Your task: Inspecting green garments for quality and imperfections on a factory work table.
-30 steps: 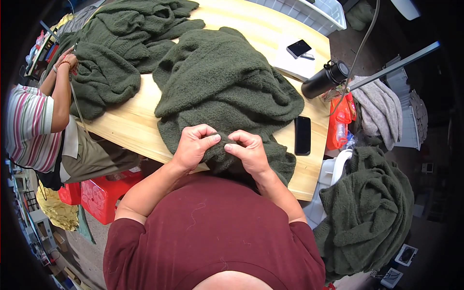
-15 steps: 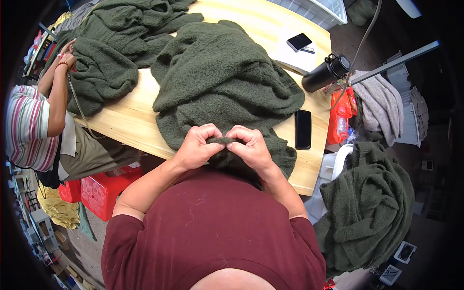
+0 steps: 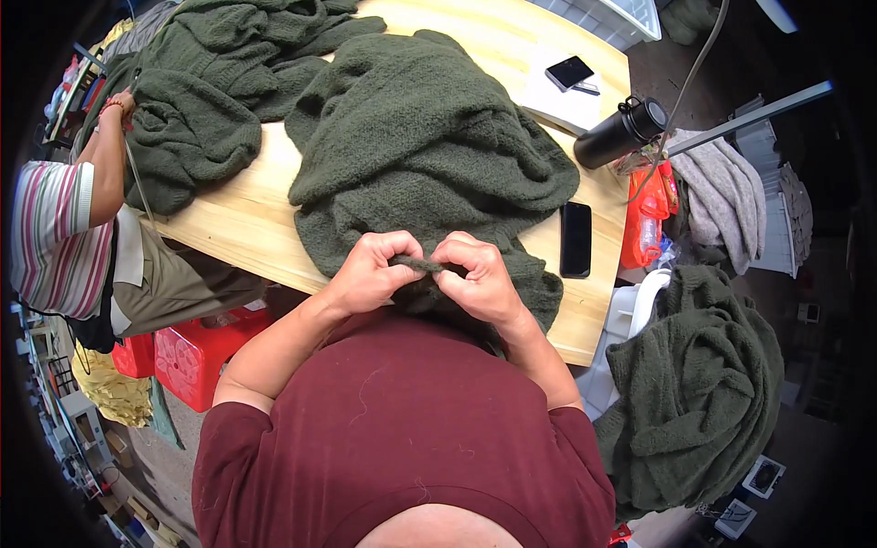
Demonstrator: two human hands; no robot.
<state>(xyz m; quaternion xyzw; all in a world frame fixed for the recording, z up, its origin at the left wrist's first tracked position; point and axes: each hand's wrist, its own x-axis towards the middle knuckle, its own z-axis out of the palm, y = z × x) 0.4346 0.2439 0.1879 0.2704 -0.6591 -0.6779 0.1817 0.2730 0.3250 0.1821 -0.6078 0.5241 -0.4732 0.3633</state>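
On the near side of the counter point(image 3: 245, 212), left hand point(image 3: 373, 274) and right hand point(image 3: 475, 278) are pinching the knit point(image 3: 422, 137), light, even tension probably preventing distortion.

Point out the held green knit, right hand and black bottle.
Green knit point(image 3: 425, 151): head view, middle of the bunched fabric.
Right hand point(image 3: 486, 279): head view, middle of the hand.
Black bottle point(image 3: 607, 142): head view, side of its body.

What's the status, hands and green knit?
Left hand, right hand: pinching dark green knit between them. Bulk heaped on table. Nothing visibly in the way.
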